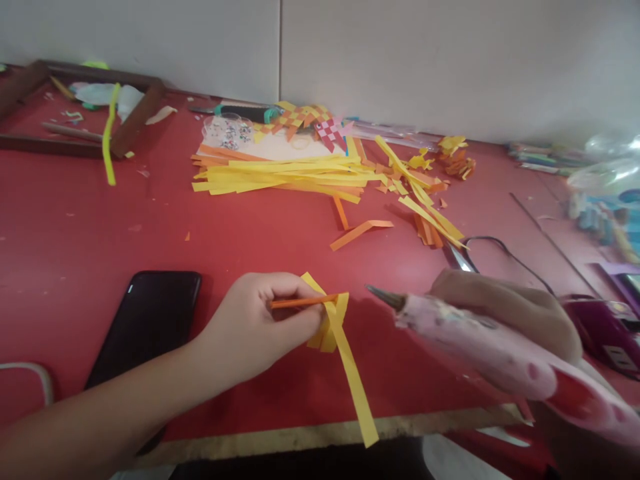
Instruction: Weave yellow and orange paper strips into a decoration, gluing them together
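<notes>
My left hand [265, 327] pinches folded yellow paper strips [354, 377] between thumb and fingers, just above the red table's front edge. One long yellow end hangs down toward that edge. An orange paper strip [300, 303] sticks out sideways from the same pinch, its right end against the yellow paper. Wrapped round a pink hot glue gun [470, 353], my right hand [515, 317] is partly blurred. The gun's metal nozzle points left toward the folded strips and is apart from them. My left fingers cover part of the folded paper.
A black phone [147, 327] lies left of my left hand. Farther back are a pile of yellow strips [280, 175], a woven paper piece [297, 120], a pink checkered paper fish [330, 131] and a wooden frame [137, 123]. A black cable [510, 250] and purple box [600, 333] lie right.
</notes>
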`<state>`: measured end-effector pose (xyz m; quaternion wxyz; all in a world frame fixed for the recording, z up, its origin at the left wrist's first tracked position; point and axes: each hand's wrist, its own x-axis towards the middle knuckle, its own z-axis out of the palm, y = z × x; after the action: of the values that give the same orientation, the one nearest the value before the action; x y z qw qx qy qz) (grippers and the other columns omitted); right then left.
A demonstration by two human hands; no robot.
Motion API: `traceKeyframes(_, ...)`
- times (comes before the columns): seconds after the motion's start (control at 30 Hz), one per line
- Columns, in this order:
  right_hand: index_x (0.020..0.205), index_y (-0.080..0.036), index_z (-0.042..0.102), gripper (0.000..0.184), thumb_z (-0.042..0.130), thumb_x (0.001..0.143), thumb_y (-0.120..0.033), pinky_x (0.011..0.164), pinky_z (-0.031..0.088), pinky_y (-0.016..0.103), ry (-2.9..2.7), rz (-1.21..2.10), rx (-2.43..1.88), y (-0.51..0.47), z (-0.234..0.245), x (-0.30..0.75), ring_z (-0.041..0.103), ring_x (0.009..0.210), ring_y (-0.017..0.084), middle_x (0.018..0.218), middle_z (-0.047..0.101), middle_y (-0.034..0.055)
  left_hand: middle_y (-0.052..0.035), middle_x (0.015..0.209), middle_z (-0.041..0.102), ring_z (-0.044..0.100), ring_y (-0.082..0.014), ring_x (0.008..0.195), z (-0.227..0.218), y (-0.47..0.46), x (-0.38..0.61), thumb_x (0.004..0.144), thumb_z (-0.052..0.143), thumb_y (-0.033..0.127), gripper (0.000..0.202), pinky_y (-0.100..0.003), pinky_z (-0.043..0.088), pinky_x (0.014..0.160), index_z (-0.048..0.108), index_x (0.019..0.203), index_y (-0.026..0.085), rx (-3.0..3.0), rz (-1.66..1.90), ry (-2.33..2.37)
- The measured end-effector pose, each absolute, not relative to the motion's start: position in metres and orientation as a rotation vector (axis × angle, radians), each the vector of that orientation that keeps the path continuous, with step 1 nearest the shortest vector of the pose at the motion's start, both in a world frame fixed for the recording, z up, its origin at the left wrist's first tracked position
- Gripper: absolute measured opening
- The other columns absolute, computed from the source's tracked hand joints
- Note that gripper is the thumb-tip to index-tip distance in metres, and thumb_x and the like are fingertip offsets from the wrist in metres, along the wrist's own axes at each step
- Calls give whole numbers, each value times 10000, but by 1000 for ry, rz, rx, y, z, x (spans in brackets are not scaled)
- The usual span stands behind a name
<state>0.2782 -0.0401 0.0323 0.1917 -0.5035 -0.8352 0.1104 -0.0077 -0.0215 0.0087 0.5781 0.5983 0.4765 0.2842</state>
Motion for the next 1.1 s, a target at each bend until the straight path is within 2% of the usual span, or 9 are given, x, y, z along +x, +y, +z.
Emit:
traceKeyframes(0.1,921,-263,595,100,496,935,-255,471,463,267,-2425,486,-1265,-40,35,272,626,574,155,709,627,3,55,604,704,596,-66,536,8,-23,-7,748,602,118,158,-125,433,509,731,686,184,1420,678,1111)
traceKeyframes(0.2,961,-251,577,82,518,919,-211,478,452,265,-2514,545,-1187,-38,34,274,626,598,148,743,631,6,48,618,711,610,-74,553,7,-25,-7,760,618,140,144,-128,436,510,751,729,186,1440,670,1121)
traceKeyframes(0.5,968,-213,527,62,495,918,-194,519,437,249,-2555,548,-1004,-30,20,277,569,586,121,750,598,2,53,616,698,604,-69,569,8,-27,-8,771,601,127,171,-128,434,533,754,721,185,1496,688,1103)
traceKeyframes(0.67,941,-220,514,53,492,900,-194,549,448,265,-2556,546,-1060,-31,16,283,574,590,134,741,600,2,56,613,693,602,-68,568,9,-26,-7,772,603,122,175,-130,425,530,754,712,188,1499,679,1104)
traceKeyframes(1.1,900,-246,505,67,527,845,-276,475,407,274,-2511,532,-1091,-34,14,280,548,515,156,674,582,-13,49,580,655,564,-74,543,9,-26,-8,774,595,143,168,-151,412,512,736,689,176,1501,650,1128)
